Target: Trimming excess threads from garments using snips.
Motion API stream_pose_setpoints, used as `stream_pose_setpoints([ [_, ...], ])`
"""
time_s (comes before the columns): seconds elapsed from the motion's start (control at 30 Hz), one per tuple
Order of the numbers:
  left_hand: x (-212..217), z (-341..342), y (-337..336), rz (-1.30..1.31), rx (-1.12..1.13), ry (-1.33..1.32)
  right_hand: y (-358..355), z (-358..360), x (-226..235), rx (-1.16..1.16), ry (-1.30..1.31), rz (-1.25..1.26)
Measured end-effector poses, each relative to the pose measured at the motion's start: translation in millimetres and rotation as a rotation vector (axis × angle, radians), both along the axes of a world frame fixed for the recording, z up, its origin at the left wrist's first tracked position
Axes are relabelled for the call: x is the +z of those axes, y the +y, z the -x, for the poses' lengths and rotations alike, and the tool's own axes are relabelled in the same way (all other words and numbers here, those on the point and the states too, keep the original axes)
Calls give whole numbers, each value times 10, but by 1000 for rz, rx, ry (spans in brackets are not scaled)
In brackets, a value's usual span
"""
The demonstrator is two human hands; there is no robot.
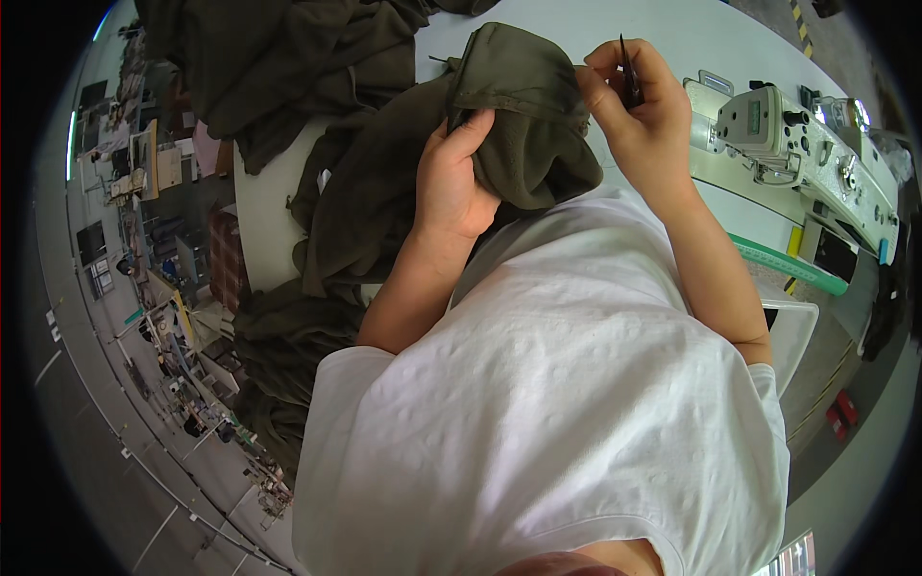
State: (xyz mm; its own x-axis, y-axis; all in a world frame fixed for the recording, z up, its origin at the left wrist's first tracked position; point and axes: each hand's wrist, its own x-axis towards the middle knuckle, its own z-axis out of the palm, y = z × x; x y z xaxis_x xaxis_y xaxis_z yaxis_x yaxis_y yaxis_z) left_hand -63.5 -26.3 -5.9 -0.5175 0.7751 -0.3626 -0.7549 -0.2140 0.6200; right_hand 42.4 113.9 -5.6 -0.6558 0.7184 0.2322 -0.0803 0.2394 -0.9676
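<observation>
My left hand [453, 187] is closed on a dark olive fleece garment [523, 72], its thumb lying on top by a seam. The held part is bunched into a rounded, hood-like shape, and the rest trails off to the left. Beside its right edge, my right hand [653, 125] has dark, pointed thread snips [629, 72] tucked in the fingers, tip pointing away from me. The right thumb and forefinger come together at the fabric's edge; whether they pinch cloth or a thread is too small to tell.
A white sewing machine [792, 144] stands on the table [672, 27] to the right, with a green ruler strip [783, 261] along the near edge. More olive garments [288, 67] are heaped at the far left, and others [298, 336] hang lower on the left.
</observation>
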Motion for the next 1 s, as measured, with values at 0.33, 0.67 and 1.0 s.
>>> stream_pose_setpoints([
  [0.33, -34, -27, -27, -24, -25, 62, -123, 28, -13, 198, 113, -441],
  [0.67, 43, -58, 20, 4, 4, 38, -92, -52, -44, 251, 59, 10],
  [1.0, 36, -33, 23, 21, 26, 21, -34, -199, -16, 62, 87, 383],
])
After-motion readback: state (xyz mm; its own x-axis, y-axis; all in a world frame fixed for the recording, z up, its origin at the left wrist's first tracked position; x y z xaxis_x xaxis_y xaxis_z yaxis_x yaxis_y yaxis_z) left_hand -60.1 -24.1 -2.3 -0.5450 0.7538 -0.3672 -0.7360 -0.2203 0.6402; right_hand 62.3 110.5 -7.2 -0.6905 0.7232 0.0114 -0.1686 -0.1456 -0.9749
